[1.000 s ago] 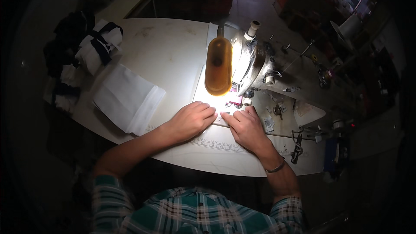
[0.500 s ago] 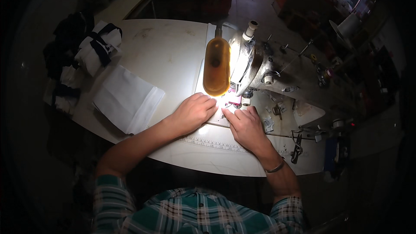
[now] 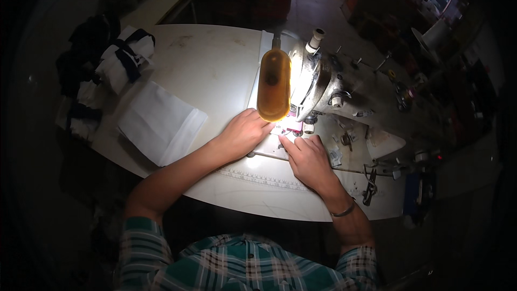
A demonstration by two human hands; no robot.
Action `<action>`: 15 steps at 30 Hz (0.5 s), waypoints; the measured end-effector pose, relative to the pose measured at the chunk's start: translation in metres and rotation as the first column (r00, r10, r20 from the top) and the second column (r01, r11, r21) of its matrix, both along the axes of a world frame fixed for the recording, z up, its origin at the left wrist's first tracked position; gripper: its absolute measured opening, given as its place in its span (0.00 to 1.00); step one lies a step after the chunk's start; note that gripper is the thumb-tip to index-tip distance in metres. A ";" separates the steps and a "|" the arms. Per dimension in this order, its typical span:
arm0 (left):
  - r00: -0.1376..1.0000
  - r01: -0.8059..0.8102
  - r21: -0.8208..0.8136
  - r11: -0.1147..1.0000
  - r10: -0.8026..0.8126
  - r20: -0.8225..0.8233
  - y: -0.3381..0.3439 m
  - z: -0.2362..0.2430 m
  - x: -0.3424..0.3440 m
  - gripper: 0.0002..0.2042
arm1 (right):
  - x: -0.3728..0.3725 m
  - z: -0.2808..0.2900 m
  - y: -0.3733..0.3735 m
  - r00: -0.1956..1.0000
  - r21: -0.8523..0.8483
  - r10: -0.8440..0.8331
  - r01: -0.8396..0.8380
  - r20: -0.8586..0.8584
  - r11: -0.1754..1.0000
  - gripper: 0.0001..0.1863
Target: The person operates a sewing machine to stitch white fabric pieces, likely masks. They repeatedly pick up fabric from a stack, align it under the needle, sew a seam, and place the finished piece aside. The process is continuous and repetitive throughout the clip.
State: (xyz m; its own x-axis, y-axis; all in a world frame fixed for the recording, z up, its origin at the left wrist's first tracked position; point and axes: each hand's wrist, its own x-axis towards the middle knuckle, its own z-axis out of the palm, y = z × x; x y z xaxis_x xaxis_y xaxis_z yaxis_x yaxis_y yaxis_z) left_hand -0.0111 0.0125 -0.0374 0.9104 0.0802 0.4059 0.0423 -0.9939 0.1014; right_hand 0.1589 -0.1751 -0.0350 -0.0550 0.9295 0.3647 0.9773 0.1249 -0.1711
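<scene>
The sewing machine (image 3: 336, 89) sat on the right of the tabletop (image 3: 210, 64), left hand (image 3: 246, 136) and right hand (image 3: 308, 161) both up by its needle end, fingers half curled. Couldn't tell if they gripped anything, too much glare. Folded white cloth (image 3: 161, 124) lay off left.

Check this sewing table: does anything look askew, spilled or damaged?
Brownish smudges mark the far side of the pale tabletop, like stains on its plain surface. Pale scraps beside the sewing machine look untidy. Nothing looks clearly broken.
</scene>
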 end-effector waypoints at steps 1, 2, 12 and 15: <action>1.000 -0.005 0.003 1.000 0.005 0.006 0.001 -0.001 0.001 0.15 | 0.000 0.000 0.000 1.000 0.004 0.005 -0.004 -0.003 1.000 0.23; 1.000 -0.010 0.005 1.000 0.010 0.014 0.002 -0.002 0.002 0.15 | 0.000 0.001 0.000 1.000 -0.003 0.003 -0.003 -0.002 1.000 0.23; 0.988 -0.078 -0.195 0.978 0.102 0.117 0.005 -0.009 0.016 0.08 | 0.000 0.010 -0.001 0.999 -0.013 0.031 -0.031 -0.036 0.999 0.21; 0.986 -0.104 -0.102 0.989 0.116 0.122 0.010 -0.017 0.022 0.09 | -0.002 0.013 0.000 0.999 -0.017 0.038 -0.038 -0.039 0.999 0.21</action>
State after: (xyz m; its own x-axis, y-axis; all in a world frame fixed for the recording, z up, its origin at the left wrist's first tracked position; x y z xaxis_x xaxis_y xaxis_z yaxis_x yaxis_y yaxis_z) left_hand 0.0111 0.0221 -0.0540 0.8352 0.2203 0.5038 0.1313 -0.9696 0.2063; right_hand 0.1571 -0.1752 -0.0221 -0.0768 0.9335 0.3504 0.9646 0.1585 -0.2109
